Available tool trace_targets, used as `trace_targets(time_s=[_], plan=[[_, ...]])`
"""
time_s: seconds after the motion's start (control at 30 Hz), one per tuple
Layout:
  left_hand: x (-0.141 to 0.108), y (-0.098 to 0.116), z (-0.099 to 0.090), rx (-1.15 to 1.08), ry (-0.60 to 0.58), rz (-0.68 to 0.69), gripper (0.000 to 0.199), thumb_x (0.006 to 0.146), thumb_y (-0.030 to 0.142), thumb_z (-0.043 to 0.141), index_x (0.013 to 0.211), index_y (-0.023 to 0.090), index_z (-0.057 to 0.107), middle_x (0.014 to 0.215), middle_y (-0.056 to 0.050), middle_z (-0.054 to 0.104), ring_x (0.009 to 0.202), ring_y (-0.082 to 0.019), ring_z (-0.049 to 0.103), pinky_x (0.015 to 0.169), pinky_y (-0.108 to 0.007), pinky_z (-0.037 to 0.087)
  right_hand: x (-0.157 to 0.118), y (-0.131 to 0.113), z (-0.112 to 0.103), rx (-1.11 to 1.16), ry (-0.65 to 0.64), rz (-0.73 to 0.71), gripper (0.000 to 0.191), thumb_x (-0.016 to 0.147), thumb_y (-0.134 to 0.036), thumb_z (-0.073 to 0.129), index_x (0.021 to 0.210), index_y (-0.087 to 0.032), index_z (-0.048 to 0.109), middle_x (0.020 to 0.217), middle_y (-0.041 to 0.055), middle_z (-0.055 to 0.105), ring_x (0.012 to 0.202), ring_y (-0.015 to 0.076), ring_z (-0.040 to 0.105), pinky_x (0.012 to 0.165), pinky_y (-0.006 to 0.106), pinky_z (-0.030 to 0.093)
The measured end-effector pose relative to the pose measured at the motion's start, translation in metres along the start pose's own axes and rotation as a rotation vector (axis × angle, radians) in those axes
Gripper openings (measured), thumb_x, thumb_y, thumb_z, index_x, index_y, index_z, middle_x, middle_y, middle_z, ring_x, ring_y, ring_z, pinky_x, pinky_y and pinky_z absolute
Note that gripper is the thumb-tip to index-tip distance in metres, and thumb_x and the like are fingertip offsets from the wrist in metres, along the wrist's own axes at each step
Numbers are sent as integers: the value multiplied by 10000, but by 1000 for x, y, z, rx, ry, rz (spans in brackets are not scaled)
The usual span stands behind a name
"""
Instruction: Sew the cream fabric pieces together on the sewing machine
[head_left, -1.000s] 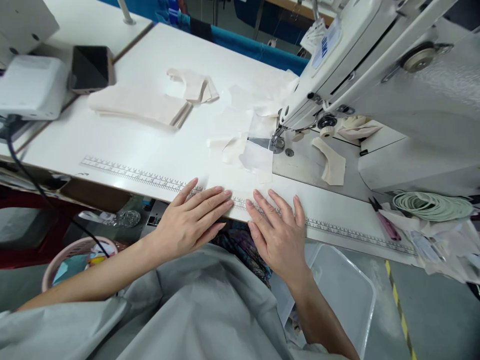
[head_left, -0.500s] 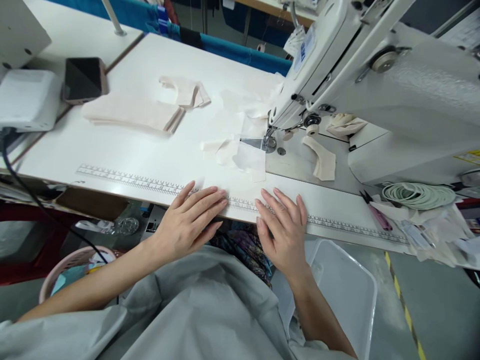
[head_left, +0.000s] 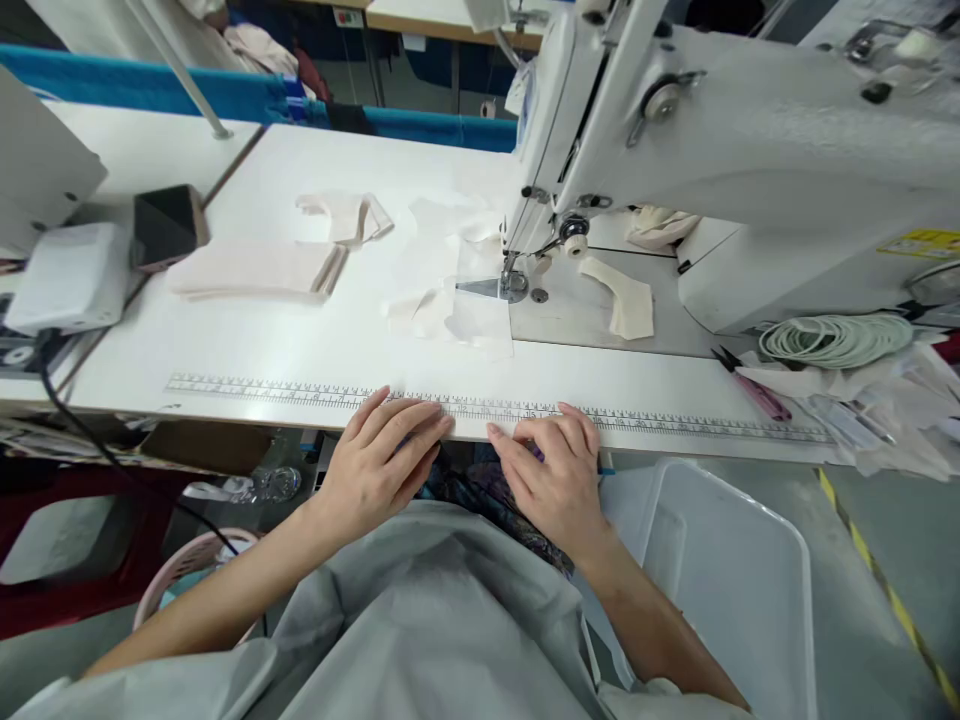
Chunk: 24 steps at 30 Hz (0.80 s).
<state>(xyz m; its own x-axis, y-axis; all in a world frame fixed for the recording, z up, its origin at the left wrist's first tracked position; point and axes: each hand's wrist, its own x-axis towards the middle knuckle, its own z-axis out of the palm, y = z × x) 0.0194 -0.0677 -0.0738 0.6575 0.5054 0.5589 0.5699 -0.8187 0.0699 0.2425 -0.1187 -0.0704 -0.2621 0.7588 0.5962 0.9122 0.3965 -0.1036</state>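
My left hand rests at the front edge of the white sewing table, its fingers lightly bent over a printed measuring scale. To its right, my right hand touches the same edge with fingers apart and curved. Neither holds anything. Beyond them, pale cream fabric pieces lie by the needle and presser foot of a white sewing machine. A curved cream piece sits on the metal plate right of the needle.
Folded cream fabric and a smaller cut piece lie at the left, near a dark box. Pink-handled snips and a coil of pale green cord are at the right. A translucent bin stands below the edge.
The camera view has shifted, so the table appears more level. My right hand's fingers are more bent and have drawn back towards the edge. My left hand stays at the edge.
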Motion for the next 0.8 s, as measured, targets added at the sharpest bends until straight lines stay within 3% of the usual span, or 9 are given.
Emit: trace_targets(time_s=[0.2,0.37,0.5,0.6,0.67,0.73,0.8], plan=[[9,-4,14,-35,179,107,295,809,96,684,1080,192,616,927,-62,687,866,-203,611,807,-373,545,5,14,-14,52,21,-86,123,866,-128,610,923,-218,673,719,-18,655,732,133,528,898,347,391],[-4,-13,-8,-136,218,-1,259,823,64,628,1051,184,594,1001,-85,685,926,-203,627,780,-350,557,45,5,-17,92,-12,-268,148,892,-127,571,969,-193,678,578,-35,598,633,128,515,878,334,396],[-13,-33,-37,-165,241,-292,105,876,115,583,953,180,612,928,-66,706,868,-169,662,751,-301,550,114,-11,15,258,-112,-444,200,937,-174,495,964,-184,693,626,-16,655,657,136,541,856,330,395],[-12,-62,-55,-176,260,-582,90,905,240,583,904,186,654,874,-35,728,809,-151,686,676,-244,540,172,-30,50,490,-250,-412,207,936,-190,486,915,-184,692,704,-24,696,646,112,573,892,330,390],[-8,-84,-65,-210,295,-706,128,896,282,594,872,181,668,829,-25,734,777,-154,695,654,-238,537,204,-45,70,635,-303,-363,193,906,-153,490,902,-184,680,784,-23,716,698,108,608,853,304,409],[-4,-101,-74,-167,364,-717,130,889,270,595,850,169,666,811,-33,732,768,-160,695,676,-253,538,224,-58,85,733,-287,-339,180,890,-146,493,913,-169,670,858,5,722,773,122,628,794,283,433],[-3,-110,-80,-47,427,-620,99,889,223,583,862,161,655,868,-56,731,826,-171,690,744,-286,539,231,-65,95,786,-240,-330,182,899,-162,481,945,-167,657,924,24,720,843,136,634,789,286,447]])
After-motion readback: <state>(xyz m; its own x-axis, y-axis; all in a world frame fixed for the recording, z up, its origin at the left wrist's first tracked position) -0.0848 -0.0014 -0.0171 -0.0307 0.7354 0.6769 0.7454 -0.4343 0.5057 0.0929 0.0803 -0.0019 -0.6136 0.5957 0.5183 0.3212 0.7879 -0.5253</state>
